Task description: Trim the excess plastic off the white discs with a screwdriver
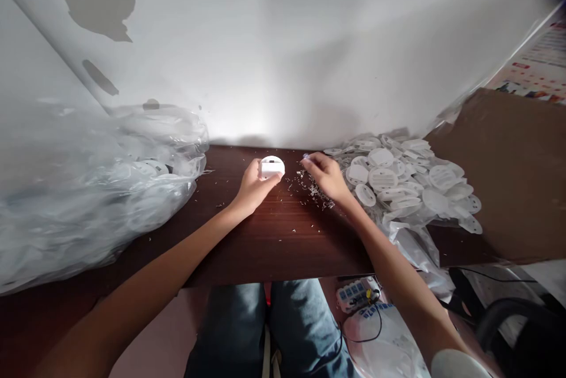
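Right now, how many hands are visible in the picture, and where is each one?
2. The left hand holds a white round part over the dark table; the right hand is beside the pile of white discs, above scattered bits.

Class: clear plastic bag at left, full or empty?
Not empty: the clear plastic bag bulges, rounded white pieces showing inside; fullness unclear.

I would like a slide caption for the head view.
Left hand holds a round white part over a dark table; right hand is near small bits and piled white discs.
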`<state>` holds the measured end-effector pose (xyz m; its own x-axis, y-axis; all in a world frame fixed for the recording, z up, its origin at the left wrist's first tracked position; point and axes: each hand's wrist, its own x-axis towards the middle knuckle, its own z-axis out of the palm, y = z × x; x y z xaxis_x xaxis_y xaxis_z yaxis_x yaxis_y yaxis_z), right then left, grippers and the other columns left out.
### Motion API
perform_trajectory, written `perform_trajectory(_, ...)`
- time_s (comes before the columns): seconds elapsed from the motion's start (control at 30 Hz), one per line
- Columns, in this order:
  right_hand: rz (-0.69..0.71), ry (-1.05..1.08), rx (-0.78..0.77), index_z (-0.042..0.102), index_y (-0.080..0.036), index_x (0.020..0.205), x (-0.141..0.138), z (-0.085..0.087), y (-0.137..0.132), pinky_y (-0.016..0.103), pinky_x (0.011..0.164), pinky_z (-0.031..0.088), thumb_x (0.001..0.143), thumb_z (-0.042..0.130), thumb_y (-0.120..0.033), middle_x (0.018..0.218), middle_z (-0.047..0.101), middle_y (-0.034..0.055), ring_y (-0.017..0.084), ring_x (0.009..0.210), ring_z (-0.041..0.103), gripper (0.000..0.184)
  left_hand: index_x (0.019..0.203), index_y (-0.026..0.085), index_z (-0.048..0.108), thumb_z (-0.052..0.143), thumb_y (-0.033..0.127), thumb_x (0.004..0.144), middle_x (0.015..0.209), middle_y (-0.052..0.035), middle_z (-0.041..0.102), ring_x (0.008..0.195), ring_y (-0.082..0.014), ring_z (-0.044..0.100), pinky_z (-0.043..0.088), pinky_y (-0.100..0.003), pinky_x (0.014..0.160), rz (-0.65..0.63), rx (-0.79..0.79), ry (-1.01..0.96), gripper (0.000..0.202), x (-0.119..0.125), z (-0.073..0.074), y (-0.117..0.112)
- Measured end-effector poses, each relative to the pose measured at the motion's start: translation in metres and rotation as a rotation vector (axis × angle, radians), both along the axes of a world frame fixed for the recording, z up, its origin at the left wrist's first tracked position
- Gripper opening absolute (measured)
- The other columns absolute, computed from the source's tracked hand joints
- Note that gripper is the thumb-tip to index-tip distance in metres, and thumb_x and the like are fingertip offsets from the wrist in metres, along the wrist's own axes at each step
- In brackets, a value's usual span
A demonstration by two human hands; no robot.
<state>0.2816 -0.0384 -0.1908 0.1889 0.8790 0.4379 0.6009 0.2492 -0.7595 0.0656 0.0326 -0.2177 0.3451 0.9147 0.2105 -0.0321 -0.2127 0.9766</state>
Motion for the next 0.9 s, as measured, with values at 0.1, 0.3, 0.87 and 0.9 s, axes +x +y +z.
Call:
perform_trajectory(0.1, 0.126, -0.270, 0.029, 0.070, -0.019, 0.107, -0.022, -0.006, -0.005, 0.033, 0.083, 0.047, 0.107, 0.051, -0.040, 0.102, 0.072, 0.0077, 0.021, 0.091, 0.064, 0.028, 0.112, 0.020, 0.061, 0.081, 0.030, 0.081, 0.100, -0.0062, 0.075, 0.080, -0.0179, 0.070, 0.054, -0.028, 0.070, 0.130, 0.325, 0.216, 0.038, -0.002, -0.001, -0.006)
perform_trajectory(0.3, 0.084, -0.368, -0.002, 0.068, -0.020, 0.108, -0.037, -0.018, -0.007, 0.034, 0.084, 0.048, 0.109, 0.050, -0.035, 0.102, 0.070, 0.0088, 0.022, 0.092, 0.065, 0.023, 0.121, 0.022, 0.057, 0.075, 0.026, 0.089, 0.102, -0.0057, 0.077, 0.084, -0.0203, 0.075, 0.056, -0.029, 0.073, 0.262, 0.678, 0.407, 0.037, -0.005, -0.004, -0.009)
perform_trajectory(0.87, 0.058, -0.323, 0.043, 0.064, -0.020, 0.098, -0.047, -0.026, -0.003, 0.036, 0.086, 0.049, 0.109, 0.045, -0.027, 0.100, 0.071, 0.0100, 0.023, 0.091, 0.065, 0.023, 0.136, 0.017, 0.061, 0.059, 0.016, 0.100, 0.105, -0.0115, 0.081, 0.091, -0.0265, 0.079, 0.060, -0.036, 0.081, 0.245, 1.057, 0.674, 0.037, -0.003, -0.012, -0.010)
perform_trajectory(0.9, 0.054, -0.331, 0.037, 0.064, -0.021, 0.097, -0.048, -0.026, -0.002, 0.036, 0.086, 0.049, 0.109, 0.045, -0.027, 0.100, 0.071, 0.0100, 0.023, 0.091, 0.065, 0.023, 0.136, 0.017, 0.062, 0.060, 0.015, 0.099, 0.106, -0.0116, 0.081, 0.092, -0.0266, 0.079, 0.061, -0.036, 0.081, 0.242, 1.044, 0.673, 0.037, -0.002, -0.012, -0.011)
